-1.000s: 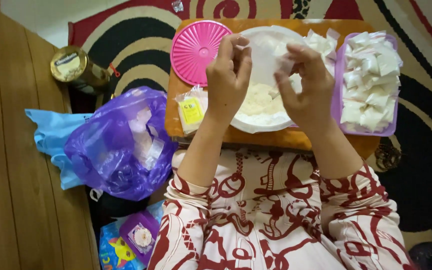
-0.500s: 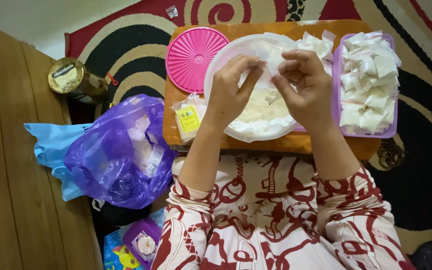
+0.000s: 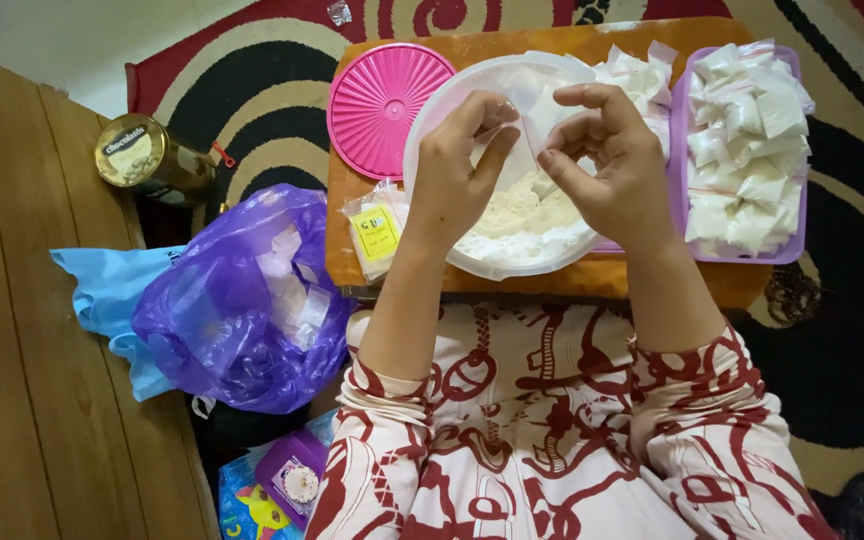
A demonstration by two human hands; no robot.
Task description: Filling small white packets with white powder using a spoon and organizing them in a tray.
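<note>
My left hand (image 3: 457, 170) and my right hand (image 3: 607, 165) are raised over a round white bowl (image 3: 432, 120) of pale powder (image 3: 517, 210) on a low wooden tray table (image 3: 652, 280). Between the fingertips of both hands I pinch a small clear plastic sachet (image 3: 524, 125), held just above the powder. A thin white stick pokes from my right fingers down toward the powder. The hands cover the bowl's middle.
A pink ribbed lid (image 3: 384, 95) lies left of the bowl. A purple tub (image 3: 747, 150) heaped with filled white sachets stands at the right. A small yellow-labelled packet (image 3: 374, 232), a purple plastic bag (image 3: 247, 300), a blue bag (image 3: 107, 295) and a round tin (image 3: 142, 155) lie to the left.
Both hands have come lower over the bowl and nearer each other, with the small sachet still pinched between them. The view has shifted slightly.
</note>
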